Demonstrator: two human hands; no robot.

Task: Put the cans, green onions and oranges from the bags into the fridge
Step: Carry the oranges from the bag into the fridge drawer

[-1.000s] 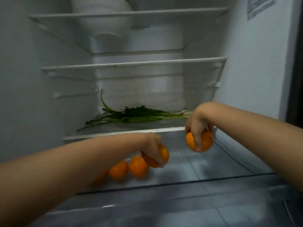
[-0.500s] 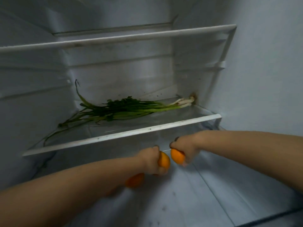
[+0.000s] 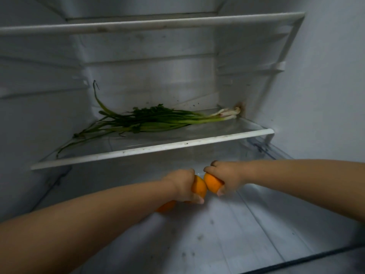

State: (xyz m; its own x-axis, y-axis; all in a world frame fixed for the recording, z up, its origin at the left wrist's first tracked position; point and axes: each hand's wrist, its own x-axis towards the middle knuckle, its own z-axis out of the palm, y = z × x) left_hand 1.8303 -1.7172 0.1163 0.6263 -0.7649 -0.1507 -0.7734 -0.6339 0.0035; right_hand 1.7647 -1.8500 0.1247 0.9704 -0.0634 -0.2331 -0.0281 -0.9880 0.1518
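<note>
While both arms reach into the open fridge (image 3: 325,80), each hand is wrapped around a piece of fruit. The left hand (image 3: 182,184) grasps one orange (image 3: 199,187) from above, fingers curled over its top and thumb underneath. The right hand (image 3: 227,177) grasps a second orange (image 3: 212,183) the same way, its fingers closed over the far side. These two fruits meet between the hands, touching or almost touching. Just below the left wrist, a third orange (image 3: 166,206) peeks out, mostly hidden by the forearm; whether it rests on the surface beneath cannot be told. Under both hands lies the bottom glass shelf (image 3: 227,244), pale and lightly speckled. Above and beyond the hands runs another shelf (image 3: 154,148) with a white front edge. On it, well apart from either hand, the green onions (image 3: 150,121) lie flat, their white root ends pointing toward the back corner on the right-hand side and their dark leaves trailing out toward the left. Higher up, one more white-edged shelf (image 3: 150,25) spans the compartment.
</note>
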